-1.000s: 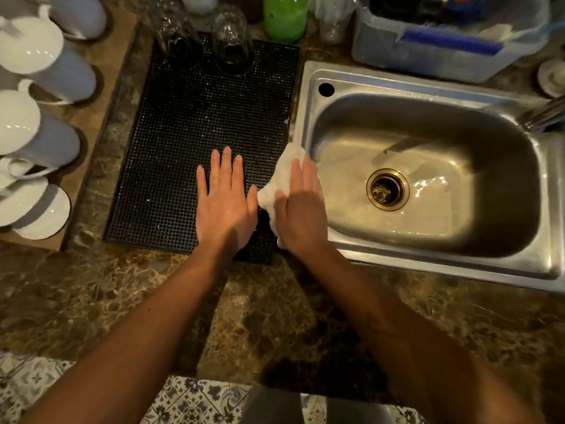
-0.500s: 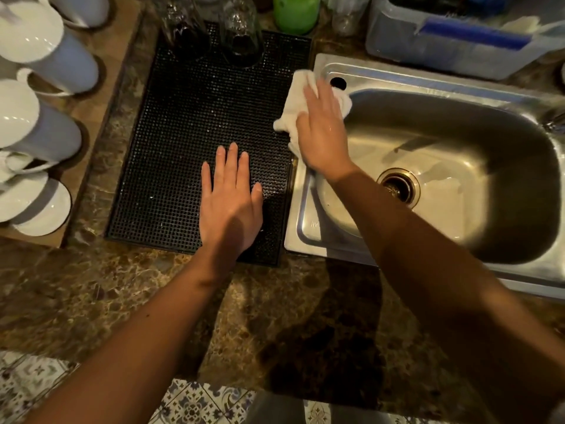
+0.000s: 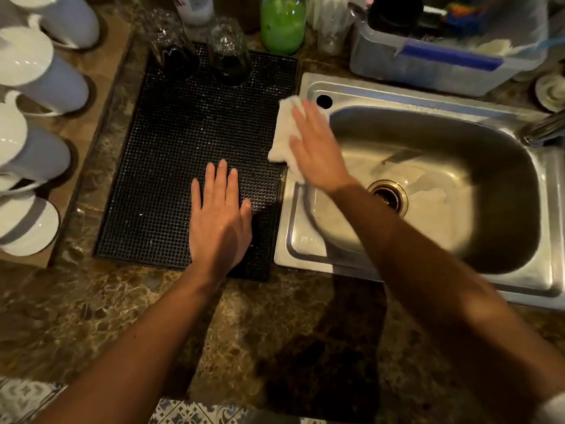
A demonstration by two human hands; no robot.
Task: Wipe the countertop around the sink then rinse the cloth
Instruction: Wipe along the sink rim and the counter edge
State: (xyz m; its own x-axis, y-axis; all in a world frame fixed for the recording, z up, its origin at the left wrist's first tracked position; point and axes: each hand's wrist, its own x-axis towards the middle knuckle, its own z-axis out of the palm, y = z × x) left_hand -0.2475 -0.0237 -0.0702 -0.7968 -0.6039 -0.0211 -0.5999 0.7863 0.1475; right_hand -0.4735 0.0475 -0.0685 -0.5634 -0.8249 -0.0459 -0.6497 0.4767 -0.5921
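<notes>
A white cloth (image 3: pixel 286 133) lies on the left rim of the steel sink (image 3: pixel 308 243), near its back corner. My right hand (image 3: pixel 318 148) presses flat on the cloth, fingers stretched toward the back, and covers most of it. My left hand (image 3: pixel 218 215) rests flat and empty, fingers apart, on the black rubber drying mat (image 3: pixel 171 154) just left of the sink. The brown marble countertop (image 3: pixel 244 332) runs along the front, with a dark wet patch below the sink's front left corner.
Two upturned glasses (image 3: pixel 227 50) stand at the mat's back edge, a green bottle (image 3: pixel 282 22) behind them. White mugs (image 3: pixel 39 75) line a wooden board at left. A grey plastic tub (image 3: pixel 434 59) sits behind the sink. The tap (image 3: pixel 544 127) is at right.
My right hand slid the cloth along the sink's left rim from the front toward the back corner, then slightly back toward me. My left hand stayed flat on the mat.
</notes>
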